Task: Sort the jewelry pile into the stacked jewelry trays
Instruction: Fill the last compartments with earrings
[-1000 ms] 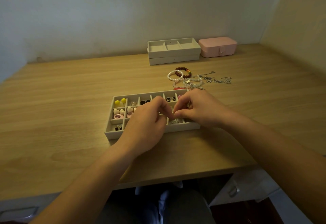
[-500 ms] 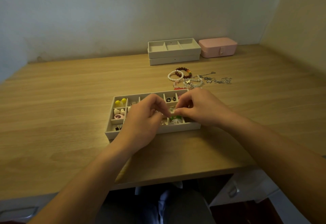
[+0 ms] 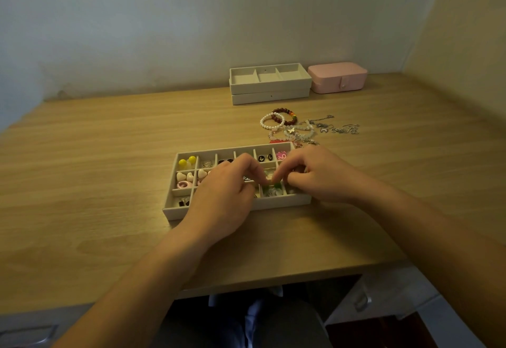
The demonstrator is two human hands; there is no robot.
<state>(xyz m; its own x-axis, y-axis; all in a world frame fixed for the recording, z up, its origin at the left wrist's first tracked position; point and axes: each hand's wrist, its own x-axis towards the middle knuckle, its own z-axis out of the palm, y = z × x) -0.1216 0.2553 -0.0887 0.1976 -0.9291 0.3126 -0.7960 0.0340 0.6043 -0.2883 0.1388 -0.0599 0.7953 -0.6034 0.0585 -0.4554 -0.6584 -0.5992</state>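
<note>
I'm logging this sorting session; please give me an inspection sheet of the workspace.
Surface: light wooden desk.
Job's things: cream compartment tray under the hands, partly filled with small pieces; two stacked cream trays at the back; pile of bead bracelets and silver chains between them.
Clutter: closed pink jewelry box beside the stacked trays.
Grippers: left hand and right hand over the near tray, fingers curled, tips meeting; any held piece too small to tell.
Cables: nothing seen.
Surroundings: pale walls; drawers below the desk.
</note>
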